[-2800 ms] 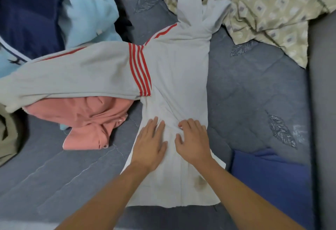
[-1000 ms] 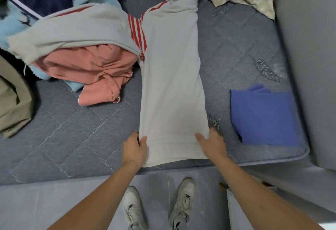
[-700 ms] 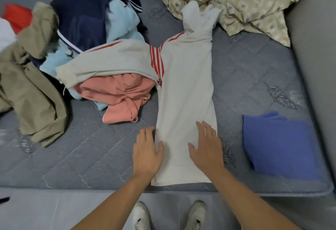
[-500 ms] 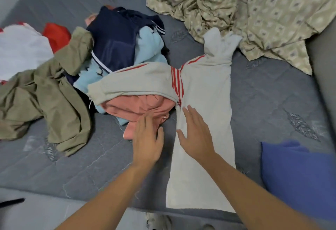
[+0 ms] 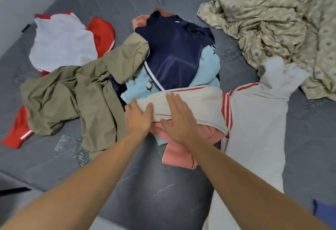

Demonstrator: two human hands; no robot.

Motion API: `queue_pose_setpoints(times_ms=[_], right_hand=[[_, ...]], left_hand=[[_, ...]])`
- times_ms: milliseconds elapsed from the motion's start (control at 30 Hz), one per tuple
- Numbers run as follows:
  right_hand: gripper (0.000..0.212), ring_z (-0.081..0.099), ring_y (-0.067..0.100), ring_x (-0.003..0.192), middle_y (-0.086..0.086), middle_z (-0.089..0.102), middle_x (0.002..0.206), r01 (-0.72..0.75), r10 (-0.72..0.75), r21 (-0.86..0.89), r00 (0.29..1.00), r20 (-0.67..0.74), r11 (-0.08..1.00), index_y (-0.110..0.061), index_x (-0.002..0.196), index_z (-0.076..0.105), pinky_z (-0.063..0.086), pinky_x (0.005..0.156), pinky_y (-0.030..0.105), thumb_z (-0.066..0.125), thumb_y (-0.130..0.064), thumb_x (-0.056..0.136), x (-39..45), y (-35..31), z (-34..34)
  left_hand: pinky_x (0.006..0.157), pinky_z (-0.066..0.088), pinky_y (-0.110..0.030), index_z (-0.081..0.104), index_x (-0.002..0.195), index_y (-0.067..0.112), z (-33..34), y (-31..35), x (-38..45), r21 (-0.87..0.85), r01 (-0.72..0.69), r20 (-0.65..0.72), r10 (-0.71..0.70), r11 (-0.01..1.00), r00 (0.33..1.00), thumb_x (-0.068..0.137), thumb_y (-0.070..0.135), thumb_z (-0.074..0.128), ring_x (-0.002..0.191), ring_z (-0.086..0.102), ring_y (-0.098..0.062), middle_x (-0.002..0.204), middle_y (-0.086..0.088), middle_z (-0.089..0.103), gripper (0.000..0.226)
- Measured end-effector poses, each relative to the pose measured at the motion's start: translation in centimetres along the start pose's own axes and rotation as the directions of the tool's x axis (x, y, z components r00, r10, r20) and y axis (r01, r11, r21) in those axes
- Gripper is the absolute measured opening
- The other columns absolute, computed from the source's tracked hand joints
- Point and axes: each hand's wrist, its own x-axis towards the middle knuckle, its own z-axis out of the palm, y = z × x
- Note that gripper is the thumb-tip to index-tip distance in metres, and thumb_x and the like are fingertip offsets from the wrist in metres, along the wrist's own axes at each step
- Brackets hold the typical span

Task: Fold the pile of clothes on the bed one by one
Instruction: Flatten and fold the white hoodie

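A pale grey sweatshirt (image 5: 254, 129) with red stripes lies lengthwise on the right of the mattress. Its left sleeve (image 5: 196, 102) stretches out sideways over the pile. My left hand (image 5: 139, 118) is at the sleeve's end, thumb on top and fingers at the cuff edge. My right hand (image 5: 178, 118) lies flat with spread fingers on the middle of the sleeve, its thumb at the lower edge. The pile under the sleeve holds a navy jacket (image 5: 172, 53), a light blue fleece (image 5: 209, 62) and a pink garment (image 5: 181, 153).
Olive trousers (image 5: 72, 93) sprawl to the left, with a white and red shirt (image 5: 60, 44) behind them. A crumpled patterned sheet (image 5: 263, 20) fills the back right. A blue folded item (image 5: 325, 213) shows at the lower right corner. The grey mattress (image 5: 145, 193) edge runs along the bottom.
Both hands left the sweatshirt's hem and body and moved up and left onto its outstretched sleeve. The view swung left and up, showing more of the pile.
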Motion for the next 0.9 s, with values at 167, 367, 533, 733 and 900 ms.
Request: queue_pose_setpoints(times_ms=[167, 367, 533, 733, 900], right_hand=[[0.096, 0.01, 0.023, 0.16, 0.004, 0.017, 0.172, -0.032, 0.032, -0.011, 0.999, 0.019, 0.999, -0.015, 0.166, 0.014, 0.012, 0.129, 0.048, 0.056, -0.05, 0.087, 1.3, -1.1, 2.2], [0.092, 0.021, 0.027, 0.157, 0.006, 0.028, 0.168, -0.021, 0.02, -0.044, 0.999, -0.035, 0.999, -0.017, 0.163, 0.023, 0.016, 0.127, 0.05, 0.06, -0.053, 0.088, 1.4, -1.7, 3.1], [0.072, 0.055, 0.022, 0.128, 0.002, 0.06, 0.141, 0.018, -0.008, 0.087, 0.994, -0.113, 0.996, -0.016, 0.153, 0.043, 0.044, 0.109, 0.042, 0.039, -0.052, 0.091, 1.4, -2.8, 1.2], [0.037, 0.068, 0.017, 0.104, -0.003, 0.071, 0.115, -0.106, 0.239, 0.515, 0.951, -0.199, 0.851, -0.021, 0.129, 0.057, 0.056, 0.091, 0.042, 0.065, -0.028, 0.094, 0.0, -1.4, -2.6], [0.054, 0.066, 0.003, 0.113, -0.008, 0.071, 0.126, -0.234, 0.525, 0.889, 0.851, -0.008, 0.394, -0.017, 0.14, 0.06, 0.055, 0.102, 0.028, 0.069, -0.002, 0.089, -1.0, 1.9, -6.9]], left_hand=[[0.092, 0.059, -0.05, 0.06, 0.124, 0.024, -0.9, -1.1, 1.7, -0.44, 0.351, 0.295, -0.236, 0.827, 0.926, 0.065, 0.057, 0.075, 0.106, 0.072, -0.028, 0.116, -0.002, 0.075, 0.069], [0.067, 0.053, -0.026, 0.071, 0.112, 0.004, -0.3, -1.0, 0.8, -0.568, 0.333, 0.212, -0.258, 0.753, 0.943, 0.091, 0.018, 0.077, 0.085, 0.07, -0.022, 0.098, -0.008, 0.076, 0.026], [0.07, 0.053, -0.039, 0.066, 0.083, 0.02, -0.2, 2.2, -1.5, -0.45, 0.01, -0.052, -0.038, 0.893, 0.998, 0.081, 0.032, 0.083, 0.07, 0.06, -0.026, 0.071, 0.003, 0.058, 0.021], [0.086, 0.046, -0.027, 0.077, 0.091, 0.018, -0.5, 6.2, -4.8, -0.376, -0.354, -0.071, 0.354, 0.856, 0.933, 0.092, 0.031, 0.066, 0.1, 0.062, -0.015, 0.097, 0.003, 0.066, 0.017], [0.075, 0.047, -0.019, 0.063, 0.109, 0.022, 2.3, 8.9, -4.3, -0.313, -0.306, -0.127, 0.28, 0.899, 0.952, 0.094, -0.004, 0.055, 0.083, 0.06, 0.003, 0.095, 0.005, 0.065, 0.031]])
